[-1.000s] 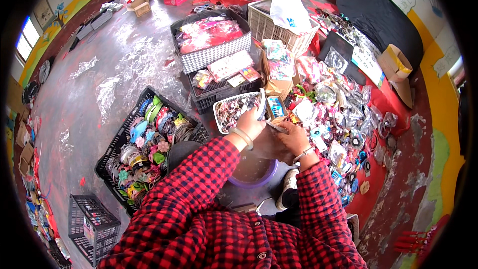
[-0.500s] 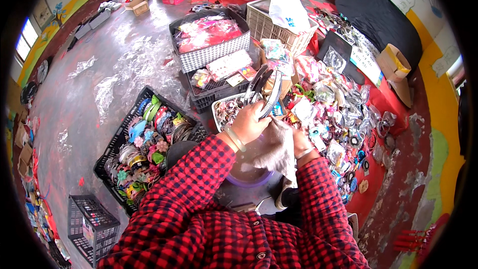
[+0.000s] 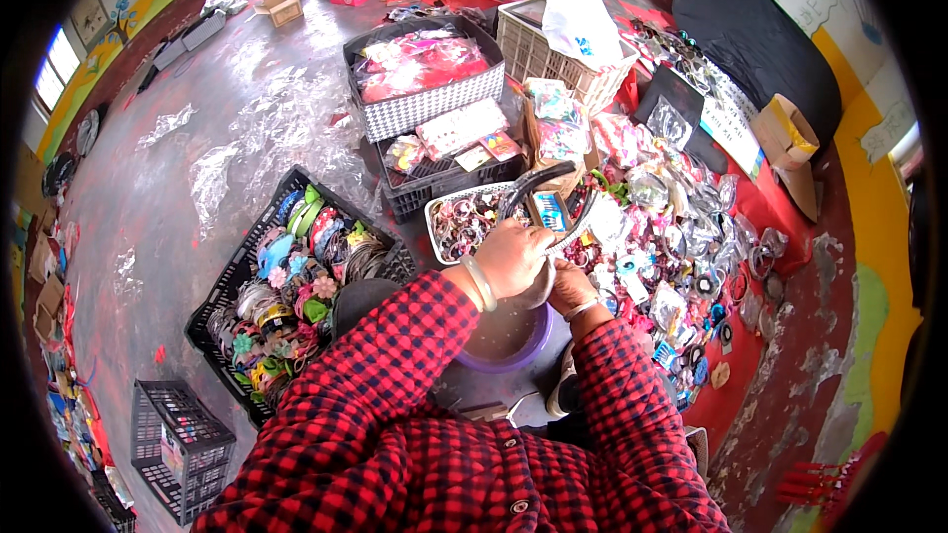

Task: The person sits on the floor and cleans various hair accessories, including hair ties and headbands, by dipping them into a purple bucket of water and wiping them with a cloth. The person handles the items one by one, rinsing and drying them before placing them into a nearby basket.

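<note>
Red-and-black checked sleeves come up from the lower edge and meet over a purple basin point(image 3: 513, 355) that sits on the grey floor between the person's knees. The left hand point(image 3: 513, 259) is curled shut around the end of a dark curved hairband point(image 3: 533, 188), which arches up and away from the knuckles over a white tray point(image 3: 439, 237) of small dark trinkets. The right hand point(image 3: 571, 286) lies just beside and partly under the left, so whether its fingers grip anything cannot be told; a clear plastic wrapper point(image 3: 581, 233) shows at the meeting of the two hands. One pale bangle circles each wrist. Goods crowd in on every side: to the left a black crate point(image 3: 222, 286) packed with coloured hairbands, and beyond it, near the lower left edge, a second black crate point(image 3: 178, 439) almost bare. Ahead of the tray stands another black crate point(image 3: 434, 178) of carded items, behind it a checked basket point(image 3: 420, 109) of pink packets, and beside that a cream plastic basket point(image 3: 538, 54) with a white bag inside. To the right, a red cloth point(image 3: 780, 227) is strewn with small packets too many to count.
</note>
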Motion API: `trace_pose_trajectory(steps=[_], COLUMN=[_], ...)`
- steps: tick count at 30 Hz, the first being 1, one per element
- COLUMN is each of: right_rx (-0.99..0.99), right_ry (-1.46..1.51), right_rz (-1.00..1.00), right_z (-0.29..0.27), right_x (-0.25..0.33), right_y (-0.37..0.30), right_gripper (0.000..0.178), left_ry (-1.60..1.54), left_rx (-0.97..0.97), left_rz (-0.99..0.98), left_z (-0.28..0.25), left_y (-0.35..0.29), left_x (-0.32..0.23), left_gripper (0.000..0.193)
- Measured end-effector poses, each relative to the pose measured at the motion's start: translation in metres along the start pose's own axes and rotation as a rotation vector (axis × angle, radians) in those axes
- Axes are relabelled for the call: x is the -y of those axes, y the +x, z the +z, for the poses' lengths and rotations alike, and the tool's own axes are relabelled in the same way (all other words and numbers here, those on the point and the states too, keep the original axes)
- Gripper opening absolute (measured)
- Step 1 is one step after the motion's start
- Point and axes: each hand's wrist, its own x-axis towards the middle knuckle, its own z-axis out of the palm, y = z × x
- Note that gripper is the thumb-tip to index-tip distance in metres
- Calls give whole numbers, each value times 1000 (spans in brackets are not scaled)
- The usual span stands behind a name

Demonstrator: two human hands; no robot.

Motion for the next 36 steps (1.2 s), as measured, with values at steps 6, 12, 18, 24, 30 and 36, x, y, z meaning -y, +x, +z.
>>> trace_pose_trajectory(steps=[6,12,18,24,30,36], right_rx=[-126,386,231,336,297,191], right_ry=[-373,-960,-436,-403,226,80], right_rz=[296,-185,-109,-305,-215,-271], right_z=[41,7,17,-21,55,51], right_x=[39,12,3,0,44,37], right_y=[-30,-9,-13,20,-28,-30], right_gripper=[29,33,38,25,35,42], left_ry=[82,52,-207,-939,-1202,-1010], left_rx=[-53,173,107,4,-72,-114], left_rz=[-46,-71,-281,-525,-703,-762], left_z=[-3,14,10,4,-9,6], left_y=[-1,-9,-4,7,3,5], left_x=[5,10,10,18,16,6], left_gripper=[11,14,26,20,19,21])
